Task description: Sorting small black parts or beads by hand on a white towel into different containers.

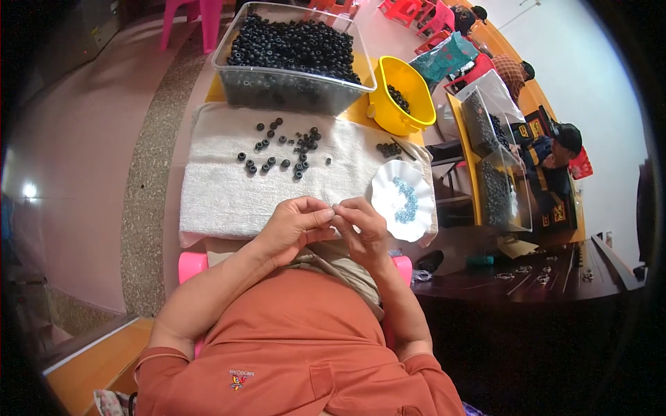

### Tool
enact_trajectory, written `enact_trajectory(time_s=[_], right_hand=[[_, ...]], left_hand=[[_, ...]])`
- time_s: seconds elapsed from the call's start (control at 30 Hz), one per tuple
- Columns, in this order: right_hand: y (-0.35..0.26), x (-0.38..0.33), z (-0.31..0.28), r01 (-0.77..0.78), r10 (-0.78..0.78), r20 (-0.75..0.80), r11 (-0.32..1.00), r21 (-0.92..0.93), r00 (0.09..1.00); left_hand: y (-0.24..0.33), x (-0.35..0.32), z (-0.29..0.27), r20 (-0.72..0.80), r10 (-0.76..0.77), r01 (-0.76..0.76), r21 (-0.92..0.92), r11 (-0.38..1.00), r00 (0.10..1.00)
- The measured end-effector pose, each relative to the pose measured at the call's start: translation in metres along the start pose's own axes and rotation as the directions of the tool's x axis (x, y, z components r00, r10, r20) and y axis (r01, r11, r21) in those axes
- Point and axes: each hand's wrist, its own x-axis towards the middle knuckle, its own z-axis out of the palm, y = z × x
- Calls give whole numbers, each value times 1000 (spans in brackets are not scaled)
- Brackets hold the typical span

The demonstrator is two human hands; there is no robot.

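My left hand (300,227) and my right hand (365,233) meet at the fingertips above the near edge of a white towel (215,201). Both are closed in a pinch; whatever lies between the fingers is too small to make out. Right of my right hand stands a white scalloped dish (386,182) with tiny pale blue pieces (408,201) in it. Beyond my hands, several round black bead-like pieces (285,163), some with a hole showing, are scattered over the towel. A smaller cluster of black pieces (388,149) lies behind the dish, beside a thin dark stick (403,148).
A clear plastic bin (291,92) full of black pieces stands at the back, with a yellow tub (385,114) to its right. Further right, clear bins (520,201) stand by a seated person (555,159). A dark table (479,284) holds small metal parts. Pink stools (208,24) stand behind.
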Motion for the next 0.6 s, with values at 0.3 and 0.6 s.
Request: enact_trajectory(time_s=[0.3, 0.6], right_hand=[[-12, 7, 10, -14, 18, 39, 995, -102, 999], [1, 3, 26, -124, 135, -67, 982, 142, 989]], left_hand=[[-5, 7, -10, -56, 107, -114, -150, 982, 993], [-3, 6, -7, -76, 165, -175, -140, 975, 983]])
